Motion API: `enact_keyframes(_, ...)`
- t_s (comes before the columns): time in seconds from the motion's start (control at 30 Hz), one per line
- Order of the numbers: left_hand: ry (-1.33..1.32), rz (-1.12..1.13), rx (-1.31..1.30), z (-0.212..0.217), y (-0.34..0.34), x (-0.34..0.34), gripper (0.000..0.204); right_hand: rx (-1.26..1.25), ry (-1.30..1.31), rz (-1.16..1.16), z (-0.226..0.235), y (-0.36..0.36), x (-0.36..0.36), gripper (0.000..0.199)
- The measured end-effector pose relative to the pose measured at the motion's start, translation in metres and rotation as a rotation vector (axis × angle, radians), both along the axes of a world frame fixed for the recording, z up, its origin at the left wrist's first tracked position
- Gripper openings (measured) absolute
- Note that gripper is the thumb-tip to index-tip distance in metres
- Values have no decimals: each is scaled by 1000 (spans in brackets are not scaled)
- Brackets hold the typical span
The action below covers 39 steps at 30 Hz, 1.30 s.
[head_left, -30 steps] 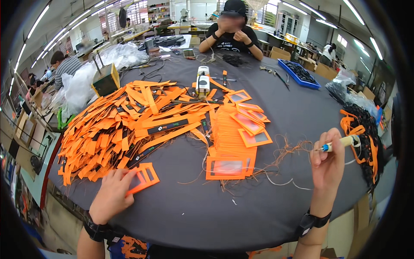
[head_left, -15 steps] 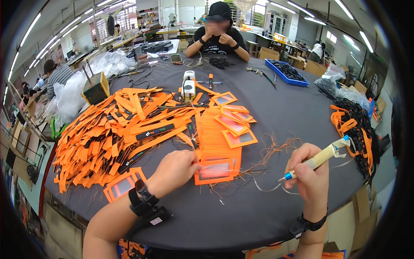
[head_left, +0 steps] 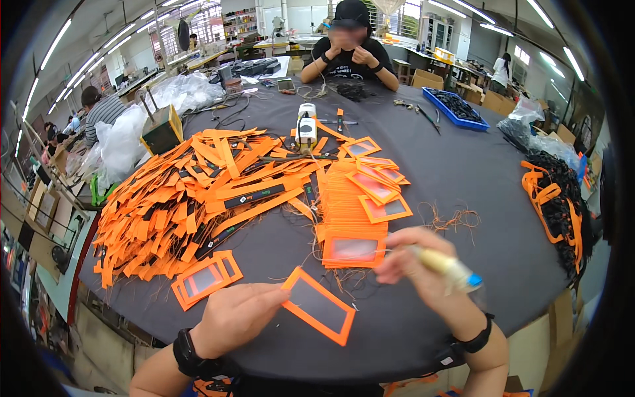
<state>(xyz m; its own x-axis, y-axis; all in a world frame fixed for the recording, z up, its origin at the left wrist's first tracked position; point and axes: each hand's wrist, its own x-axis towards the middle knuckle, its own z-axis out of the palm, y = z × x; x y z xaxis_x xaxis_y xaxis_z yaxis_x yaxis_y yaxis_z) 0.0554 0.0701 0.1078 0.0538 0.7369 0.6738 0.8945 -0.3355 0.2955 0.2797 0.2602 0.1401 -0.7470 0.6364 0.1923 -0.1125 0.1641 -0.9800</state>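
Two hands work at the bench (head_left: 463,165): left hand (head_left: 235,317) pinches an orange frame (head_left: 317,306) at the near edge, right hand (head_left: 423,264) grips a pale tool (head_left: 450,268) beside the stack (head_left: 354,248).

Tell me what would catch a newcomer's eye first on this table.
The big heap of orange strips spread over the left half of the dark round table, with a neat stack of orange window frames beside it at the middle. Nearest the camera, the left hand holds a single orange frame by its corner, while the right hand, blurred, grips a pale-handled tool over the stack's front edge.
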Motion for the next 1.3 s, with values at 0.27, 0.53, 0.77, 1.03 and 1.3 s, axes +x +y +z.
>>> enact_keyframes(0.27, -618, -110, -245, -11, 0, 4, 26, 260, -91, 58, -45, -29, -31, 25)
enact_keyframes(0.53, -992, -66, -637, -45, 11, 20, 17, 44, -106, 43, -72, -52, -33, 25)
enact_keyframes(0.77, -549, -31, -755, -18, 14, 16, 41, 275, -148, -48, -71, -39, -30, 25)
enact_keyframes(1.03, 37, -7, -708, -23, 32, 33, 41, 713, -42, -107, -59, -26, -24, 29)
enact_keyframes(1.3, -852, -139, -931, -20, 37, 4, 14, -1, 115, -2, -62, -23, -15, 34)
